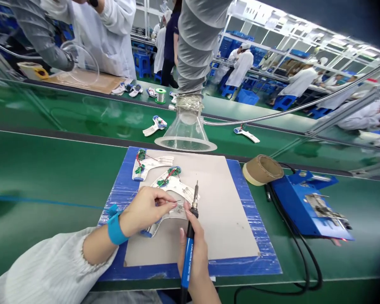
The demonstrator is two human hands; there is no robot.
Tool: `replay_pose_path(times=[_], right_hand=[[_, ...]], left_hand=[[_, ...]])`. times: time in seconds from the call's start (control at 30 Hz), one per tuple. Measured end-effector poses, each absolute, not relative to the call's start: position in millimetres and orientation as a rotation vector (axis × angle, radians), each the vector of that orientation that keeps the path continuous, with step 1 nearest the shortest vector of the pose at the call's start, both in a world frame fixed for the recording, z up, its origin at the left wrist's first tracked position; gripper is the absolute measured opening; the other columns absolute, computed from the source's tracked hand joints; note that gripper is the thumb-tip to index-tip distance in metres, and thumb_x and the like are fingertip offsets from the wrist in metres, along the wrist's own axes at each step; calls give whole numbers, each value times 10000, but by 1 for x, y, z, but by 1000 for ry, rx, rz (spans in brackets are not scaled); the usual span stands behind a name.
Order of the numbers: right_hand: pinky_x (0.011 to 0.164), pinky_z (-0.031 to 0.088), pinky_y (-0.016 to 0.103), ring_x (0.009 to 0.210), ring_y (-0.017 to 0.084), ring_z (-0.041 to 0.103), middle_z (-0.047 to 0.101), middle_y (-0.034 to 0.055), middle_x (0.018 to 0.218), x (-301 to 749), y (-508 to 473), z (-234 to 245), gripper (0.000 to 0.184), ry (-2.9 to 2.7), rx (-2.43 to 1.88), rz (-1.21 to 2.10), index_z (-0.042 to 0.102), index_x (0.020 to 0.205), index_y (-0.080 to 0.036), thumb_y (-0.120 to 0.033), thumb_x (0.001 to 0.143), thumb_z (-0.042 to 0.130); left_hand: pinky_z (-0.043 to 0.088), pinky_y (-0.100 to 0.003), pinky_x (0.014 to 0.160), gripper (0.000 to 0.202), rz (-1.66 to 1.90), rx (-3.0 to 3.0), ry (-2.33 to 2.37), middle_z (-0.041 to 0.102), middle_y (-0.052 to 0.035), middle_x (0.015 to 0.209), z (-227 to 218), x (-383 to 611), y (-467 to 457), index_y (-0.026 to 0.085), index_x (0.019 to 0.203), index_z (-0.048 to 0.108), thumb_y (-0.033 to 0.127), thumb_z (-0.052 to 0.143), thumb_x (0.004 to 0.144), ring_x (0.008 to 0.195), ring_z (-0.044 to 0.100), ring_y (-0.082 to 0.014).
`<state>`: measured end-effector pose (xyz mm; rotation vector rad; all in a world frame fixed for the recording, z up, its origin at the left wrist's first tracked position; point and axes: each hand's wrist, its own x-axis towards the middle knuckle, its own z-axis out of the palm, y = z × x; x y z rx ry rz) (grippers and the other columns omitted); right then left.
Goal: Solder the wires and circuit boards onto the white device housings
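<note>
Live on the head camera, and I'm calling everything off the grey mat [221, 219], which sits on a blue-taped board [266, 264] on the green table [34, 249]. Over the mat's near-left side, the left hand [145, 211], with a blue wrist strap [116, 230], has a narrow grip on a thin metal strand [174, 202]. The right hand [198, 255] is just beside it, its grip closed round a blue-handled soldering iron [187, 257], tip up near the strand. Under both hands, a white plastic housing [174, 185] with green circuit boards [174, 171] lies on the mat, and a second housing [152, 165] sits just beside it at the far-left corner, close to the mat's edge. To the right of the iron, there's a wide stretch of grey before the mat's right edge, so that's the roomy side. Past the far edge, the rim of a clear funnel hood [186, 141] hangs very near the board. Off the right edge, a tan roll [262, 169] and a blue soldering stand [307, 204] sit on the table, with black cables [304, 257] curving along the board's right side toward the near table edge.
</note>
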<state>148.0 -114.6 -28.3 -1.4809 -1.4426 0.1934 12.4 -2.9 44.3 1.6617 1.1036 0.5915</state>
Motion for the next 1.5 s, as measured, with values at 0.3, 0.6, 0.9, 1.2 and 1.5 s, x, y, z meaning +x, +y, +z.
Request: replay_pose_path(times=[0.3, 0.6, 0.9, 1.2, 1.5], right_hand=[[1160, 406, 551, 1380, 248, 487, 521, 96, 1472, 149, -118, -31, 487, -1471, -1364, 286, 415, 1435, -261, -154, 963, 471], [1147, 421, 571, 1380, 244, 488, 509, 79, 1485, 144, -120, -31, 505, -1514, -1392, 257, 397, 1445, -270, -130, 965, 472], [855, 593, 258, 942, 170, 737, 766, 46, 987, 164, -136, -22, 380, -1442, -1499, -90, 581, 1290, -166, -118, 914, 608], [603, 543, 261, 711, 156, 686, 711, 66, 833, 164, -156, -14, 203, -1353, -1511, -106, 719, 1039, -158, -105, 872, 616], [631, 552, 278, 724, 149, 671, 714, 53, 821, 167, -155, -15, 265, -1518, -1393, -209, 729, 1040, -137, -23, 824, 628]], left_hand=[[444, -237, 591, 233, 619, 1644, 998, 749, -79, 684, 41, 14, -2, 123, 735, 803, 297, 671, 815, 634, 607, -157], [425, -203, 582, 163, 727, 1607, 1032, 745, -48, 670, 37, 16, -1, 126, 737, 805, 197, 683, 819, 622, 596, -124], [435, -280, 724, 171, 534, 2056, 1015, 716, -49, 673, 33, 13, 2, 142, 692, 790, 151, 702, 839, 706, 608, -161], [443, -301, 741, 199, 314, 2184, 1071, 766, -44, 691, 32, 15, 2, 166, 703, 797, 128, 656, 837, 724, 642, -193], [455, -298, 709, 183, 259, 2201, 1088, 736, -39, 637, 34, 17, 3, 168, 723, 808, 114, 660, 816, 694, 621, -190]])
